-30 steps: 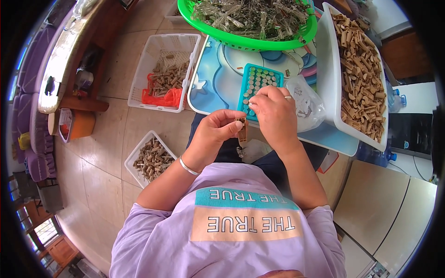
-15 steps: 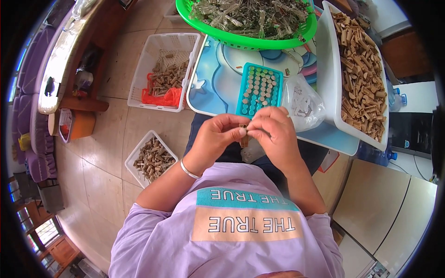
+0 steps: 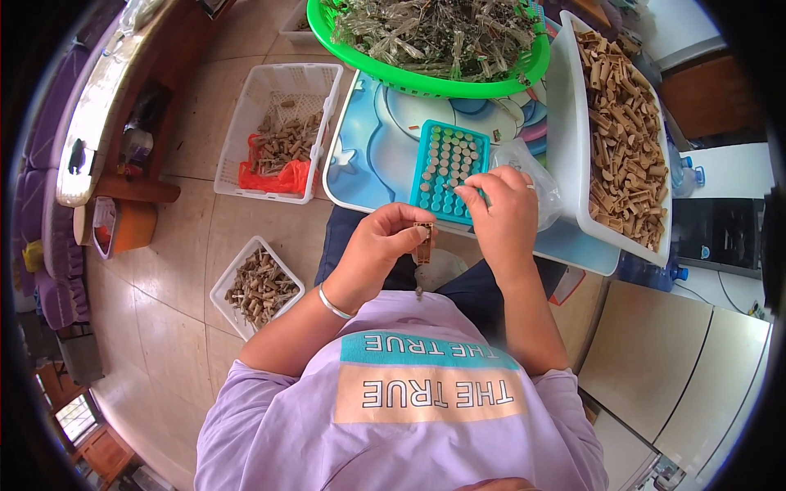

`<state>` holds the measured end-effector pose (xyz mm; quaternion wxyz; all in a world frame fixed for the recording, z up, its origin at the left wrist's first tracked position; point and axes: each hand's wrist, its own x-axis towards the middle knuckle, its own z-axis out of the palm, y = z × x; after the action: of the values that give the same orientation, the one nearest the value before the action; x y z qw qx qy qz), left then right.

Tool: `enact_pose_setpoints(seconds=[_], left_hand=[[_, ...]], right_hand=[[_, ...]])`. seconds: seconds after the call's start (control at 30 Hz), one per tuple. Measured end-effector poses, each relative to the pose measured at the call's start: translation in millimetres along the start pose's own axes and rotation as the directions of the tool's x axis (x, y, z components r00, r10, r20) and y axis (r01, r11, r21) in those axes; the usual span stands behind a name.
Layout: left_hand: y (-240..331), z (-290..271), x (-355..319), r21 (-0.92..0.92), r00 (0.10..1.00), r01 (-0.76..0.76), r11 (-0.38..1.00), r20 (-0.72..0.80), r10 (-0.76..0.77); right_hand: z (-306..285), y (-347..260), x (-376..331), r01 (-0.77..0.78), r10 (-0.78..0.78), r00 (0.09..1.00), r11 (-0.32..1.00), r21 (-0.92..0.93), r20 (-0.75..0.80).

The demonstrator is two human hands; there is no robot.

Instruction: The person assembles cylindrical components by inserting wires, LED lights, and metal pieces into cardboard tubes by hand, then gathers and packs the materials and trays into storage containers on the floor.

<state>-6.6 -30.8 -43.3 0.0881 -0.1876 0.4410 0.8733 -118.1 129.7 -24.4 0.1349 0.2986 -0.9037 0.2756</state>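
Note:
My left hand (image 3: pixel 370 250) pinches a small brown plastic casing (image 3: pixel 423 248) between thumb and fingers, above my lap; its open inner side shows small fittings. Below it hangs a small dark piece (image 3: pixel 419 291), too blurred to name. My right hand (image 3: pixel 506 214) is over the near right edge of a teal tray (image 3: pixel 417 190), thumb and forefinger brought together. Whatever those fingertips hold, if anything, is too small to make out. Rows of small round discs (image 3: pixel 455 157) sit in the tray, greyish for the most part, with greenish ones at the far end and teal spots at the near end.
Behind the tray, a green basket (image 3: pixel 393 80) of clear, wiry parts stands on the blue patterned table (image 3: pixel 348 176). A white bin (image 3: pixel 583 164) of brown casings is at the right, beside a clear plastic bag (image 3: pixel 544 192). Two white containers (image 3: pixel 225 168) with brown pieces stand on the left floor.
My hands have parted. The right one has gone from the casing up and rightward to the tray. My left hand keeps the casing, now more fully visible. The view has shifted slightly.

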Motion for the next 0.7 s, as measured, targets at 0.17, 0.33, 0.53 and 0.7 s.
enact_pose_setpoints(seconds=[0.17, 0.33, 0.53, 0.7], left_hand=[[-2, -5, 1, -0.023, 0.999, 0.006, 1.000, 0.040, -0.005], [-7, -6, -3, 0.007, 0.999, -0.026, 1.000, 0.045, 0.026], [-9, 2, -9, 0.074, 0.987, -0.060, 0.995, 0.151, 0.049], [-11, 5, -21, 0.224, 0.989, -0.055, 0.973, 0.144, 0.022]], right_hand=[[1, -2, 2, 0.016, -0.013, 0.999, 0.998, -0.058, 0.046], [-13, -20, -9, 0.039, -0.035, 0.999, 0.959, 0.282, -0.020], [-21, -20, -35, 0.107, -0.157, 0.984, 0.892, 0.439, 0.081], [-27, -17, -48, 0.123, -0.187, 0.978, 0.876, 0.467, 0.093]])
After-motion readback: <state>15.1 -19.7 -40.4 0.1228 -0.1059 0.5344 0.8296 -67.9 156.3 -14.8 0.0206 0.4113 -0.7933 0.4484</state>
